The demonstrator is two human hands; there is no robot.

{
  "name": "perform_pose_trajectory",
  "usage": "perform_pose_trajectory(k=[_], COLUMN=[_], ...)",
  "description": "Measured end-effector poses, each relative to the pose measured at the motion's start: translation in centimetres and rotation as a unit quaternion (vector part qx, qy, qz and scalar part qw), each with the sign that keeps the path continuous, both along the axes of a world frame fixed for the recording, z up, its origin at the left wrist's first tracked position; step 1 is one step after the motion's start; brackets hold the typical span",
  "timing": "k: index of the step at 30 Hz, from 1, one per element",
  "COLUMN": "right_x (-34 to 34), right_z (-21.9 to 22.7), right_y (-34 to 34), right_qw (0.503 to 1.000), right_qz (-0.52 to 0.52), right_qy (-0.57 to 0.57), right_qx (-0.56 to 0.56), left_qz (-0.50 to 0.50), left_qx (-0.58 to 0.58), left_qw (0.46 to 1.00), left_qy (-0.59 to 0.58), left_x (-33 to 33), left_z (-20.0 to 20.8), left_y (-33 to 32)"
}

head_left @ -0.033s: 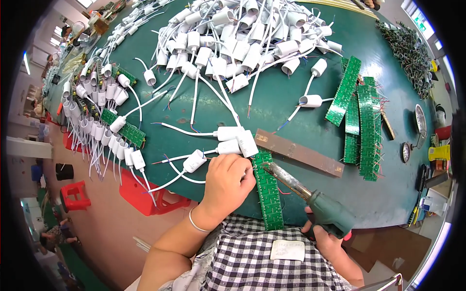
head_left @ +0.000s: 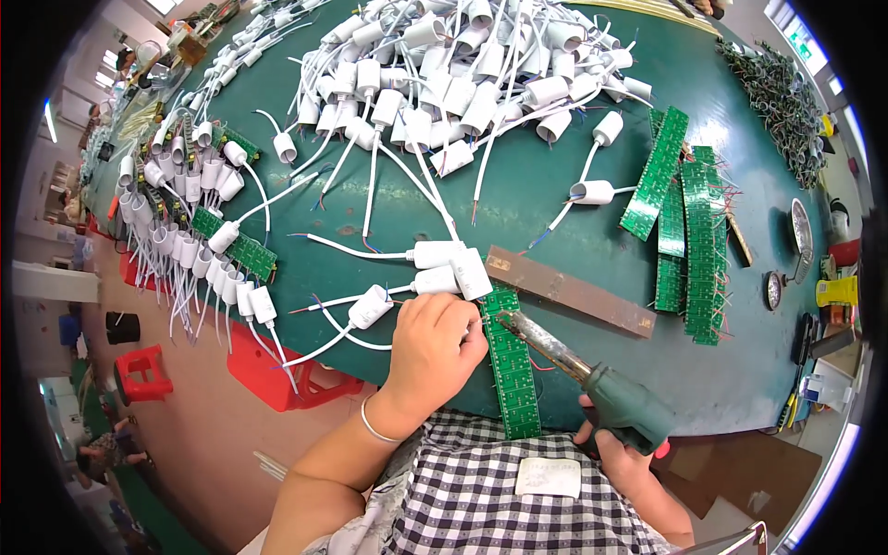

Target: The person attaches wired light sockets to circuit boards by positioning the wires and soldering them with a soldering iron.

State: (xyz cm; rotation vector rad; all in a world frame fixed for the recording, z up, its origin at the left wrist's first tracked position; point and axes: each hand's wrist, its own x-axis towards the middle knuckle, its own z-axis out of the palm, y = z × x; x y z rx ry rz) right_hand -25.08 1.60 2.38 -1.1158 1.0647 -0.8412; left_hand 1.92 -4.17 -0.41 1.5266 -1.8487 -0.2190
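My left hand [head_left: 433, 350], with a bangle at its wrist, is closed beside the upper end of a green circuit board strip [head_left: 513, 379]. What its fingers pinch, if anything, is hidden. Just beyond its knuckles lie white cylindrical lamp holders with cables, one [head_left: 471, 274] at the strip's far end. My right hand [head_left: 622, 455] grips a soldering iron [head_left: 629, 407] by its dark green handle. The iron's worn metal barrel points up and left, its tip over the strip near a brown bar [head_left: 569, 291].
A large heap of white lamp holders [head_left: 444, 83] covers the far middle of the green table [head_left: 407, 208]. At left, several holders [head_left: 203, 259] line the edge. More circuit boards [head_left: 698, 250] lie at right, near a small metal dish [head_left: 773, 290]. A red stool [head_left: 277, 370] stands below the edge.
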Motion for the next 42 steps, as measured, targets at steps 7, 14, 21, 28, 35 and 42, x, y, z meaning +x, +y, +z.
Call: perform_pose_trajectory(k=[7,14,21,28,35,42], right_x=[0.2,-0.1,-0.1,-0.6,-0.6,-0.7], right_z=[0.2,-0.7,-0.3,-0.8,-0.7,-0.9], right_y=[-0.1,0.6,0.2,-0.1,0.1,0.0], right_qw=[0.994,0.983,0.976,0.987,0.989,0.987], right_qz=[0.016,0.024,0.055,0.07,0.059,0.06], right_qy=[0.108,0.183,0.204,0.06,0.058,0.038], right_qx=[0.011,-0.01,-0.058,-0.132,-0.124,-0.142], left_qz=[-0.006,0.0,0.006,0.006,0.016,0.017], left_qx=[0.031,0.032,0.025,0.026,0.026,0.029], left_qw=[0.999,0.999,1.0,1.0,0.999,0.999], left_qy=[-0.001,-0.001,-0.012,-0.012,-0.036,-0.038], left_x=[0.0,-0.1,-0.2,-0.2,-0.4,-0.2], left_z=[0.6,0.5,0.3,0.4,0.3,0.7], left_y=[-0.2,-0.1,-0.1,-0.1,0.0,0.6])
